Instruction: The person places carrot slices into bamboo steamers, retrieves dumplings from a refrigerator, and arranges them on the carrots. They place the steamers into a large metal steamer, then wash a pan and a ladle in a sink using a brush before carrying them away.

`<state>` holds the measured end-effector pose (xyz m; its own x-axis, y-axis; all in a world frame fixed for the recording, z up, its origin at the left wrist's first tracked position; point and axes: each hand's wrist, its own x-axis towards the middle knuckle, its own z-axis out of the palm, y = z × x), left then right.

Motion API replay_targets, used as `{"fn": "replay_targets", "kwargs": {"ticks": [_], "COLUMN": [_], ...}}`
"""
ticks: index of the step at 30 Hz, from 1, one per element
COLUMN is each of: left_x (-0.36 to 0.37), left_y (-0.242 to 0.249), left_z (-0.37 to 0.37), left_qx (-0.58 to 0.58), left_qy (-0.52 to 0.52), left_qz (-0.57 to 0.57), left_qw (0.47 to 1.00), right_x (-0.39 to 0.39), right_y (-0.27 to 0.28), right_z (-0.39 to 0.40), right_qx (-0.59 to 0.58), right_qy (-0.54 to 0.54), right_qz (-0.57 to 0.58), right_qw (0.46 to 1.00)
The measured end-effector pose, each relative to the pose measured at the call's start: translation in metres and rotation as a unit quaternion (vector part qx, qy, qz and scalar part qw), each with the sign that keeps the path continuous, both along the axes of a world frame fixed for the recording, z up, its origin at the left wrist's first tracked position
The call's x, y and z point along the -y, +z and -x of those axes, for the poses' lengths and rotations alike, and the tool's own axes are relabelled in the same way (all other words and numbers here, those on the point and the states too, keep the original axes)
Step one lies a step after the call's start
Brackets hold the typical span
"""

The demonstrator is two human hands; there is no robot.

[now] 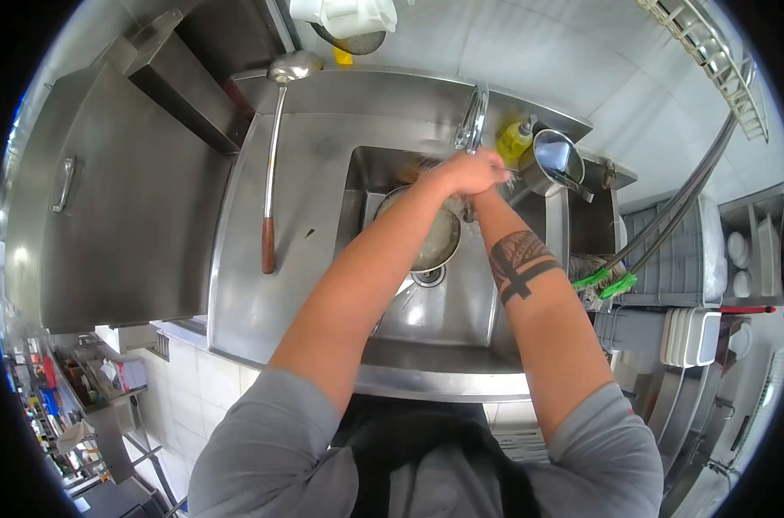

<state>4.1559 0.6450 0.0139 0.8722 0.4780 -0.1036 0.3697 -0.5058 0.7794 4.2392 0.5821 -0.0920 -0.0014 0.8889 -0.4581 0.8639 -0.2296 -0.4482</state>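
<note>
The steel sink holds a round metal bowl near its drain. Above it, under the faucet, the left hand covers the right hand; their grip cannot be made out. The yellow soap bottle shows no readable label.
</note>
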Motion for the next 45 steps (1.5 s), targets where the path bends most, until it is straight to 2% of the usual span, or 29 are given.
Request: {"fn": "replay_targets", "kwargs": {"ticks": [1,4,5,6,7,8,9,10,11,12,14,15,17,18,19,21,22,23,25,28,32,34,35,36,38,40,41,43,45], "left_x": [-0.003,0.004,0.014,0.028,0.045,0.072,0.095,0.109,0.115,0.117,0.119,0.113,0.105,0.108,0.109,0.117,0.113,0.114,0.112,0.089,0.074,0.074,0.082,0.097,0.119,0.134,0.136,0.134,0.133], "left_y": [-0.005,-0.060,-0.094,-0.151,-0.235,-0.286,-0.318,-0.340,-0.350,-0.329,-0.252,-0.239,-0.218,-0.208,-0.190,-0.162,-0.161,-0.159,-0.121,-0.091,-0.118,-0.146,-0.181,-0.228,-0.266,-0.280,-0.287,-0.300,-0.305], "left_z": [0.000,0.048,0.078,0.109,0.140,0.164,0.191,0.212,0.220,0.218,0.211,0.212,0.210,0.215,0.218,0.228,0.229,0.233,0.235,0.228,0.245,0.247,0.247,0.246,0.237,0.226,0.224,0.222,0.231], "left_qx": [0.043,0.179,0.210,0.178,0.159,-0.003,-0.007,-0.054,-0.097,-0.098,0.074,0.069,-0.010,-0.088,-0.091,-0.220,-0.311,-0.316,-0.345,-0.430,-0.377,-0.286,-0.284,-0.226,-0.166,-0.201,-0.201,-0.315,-0.331], "left_qy": [-0.035,0.159,0.227,0.308,0.371,0.398,0.401,0.324,0.224,0.225,0.180,0.185,0.162,0.215,0.212,0.201,0.165,0.163,0.118,0.128,0.060,0.070,0.071,0.102,0.132,0.187,0.190,0.191,0.187], "left_qz": [0.069,-0.072,-0.098,-0.012,0.004,0.121,0.123,0.369,0.591,0.593,0.836,0.836,0.808,0.712,0.709,0.441,0.321,0.320,-0.039,-0.044,-0.113,0.186,0.191,0.267,0.344,0.348,0.353,0.275,0.257], "left_qw": [0.996,0.968,0.946,0.935,0.915,0.909,0.908,0.869,0.769,0.767,0.513,0.512,0.567,0.662,0.667,0.847,0.879,0.878,0.930,0.893,0.918,0.937,0.937,0.931,0.915,0.896,0.894,0.888,0.888], "right_x": [-0.003,-0.016,-0.009,0.010,0.023,0.037,0.054,0.064,0.075,0.093,0.131,0.150,0.186,0.204,0.213,0.233,0.243,0.251,0.259,0.263,0.260,0.258,0.251,0.235,0.201,0.164,0.153,0.138,0.145], "right_y": [-0.015,-0.041,0.008,-0.001,-0.023,-0.047,-0.059,-0.065,-0.068,-0.071,-0.064,-0.044,-0.027,-0.023,-0.017,0.007,0.021,0.029,0.039,0.044,0.032,-0.007,-0.023,-0.039,-0.060,-0.080,-0.090,-0.125,-0.160], "right_z": [-0.010,-0.029,0.002,0.011,0.016,0.022,0.034,0.043,0.046,0.047,0.044,0.039,0.028,0.020,0.014,0.005,0.006,0.008,0.011,0.024,0.048,0.056,0.059,0.062,0.070,0.072,0.070,0.068,0.042], "right_qx": [0.025,0.100,0.117,0.053,0.014,-0.027,-0.052,-0.076,-0.075,-0.098,-0.126,-0.152,-0.182,-0.188,-0.193,-0.164,-0.135,-0.137,-0.117,-0.075,-0.020,-0.107,-0.104,-0.136,-0.166,-0.078,-0.078,0.003,0.049], "right_qy": [-0.013,-0.049,-0.015,-0.109,-0.135,-0.161,-0.214,-0.267,-0.264,-0.297,-0.333,-0.350,-0.370,-0.383,-0.396,-0.397,-0.393,-0.397,-0.387,-0.404,-0.428,-0.403,-0.401,-0.368,-0.335,-0.304,-0.301,-0.030,-0.053], "right_qz": [0.002,0.006,0.113,0.063,0.042,0.022,0.020,0.012,0.012,-0.002,-0.007,-0.023,-0.042,-0.060,-0.081,-0.081,-0.075,-0.073,-0.087,-0.044,-0.022,-0.169,-0.166,-0.179,-0.188,-0.013,-0.008,0.203,0.167], "right_qw": [1.000,0.994,0.987,0.991,0.990,0.986,0.975,0.961,0.961,0.950,0.935,0.924,0.910,0.902,0.894,0.899,0.907,0.905,0.910,0.910,0.903,0.893,0.895,0.902,0.908,0.949,0.950,0.979,0.983]}}
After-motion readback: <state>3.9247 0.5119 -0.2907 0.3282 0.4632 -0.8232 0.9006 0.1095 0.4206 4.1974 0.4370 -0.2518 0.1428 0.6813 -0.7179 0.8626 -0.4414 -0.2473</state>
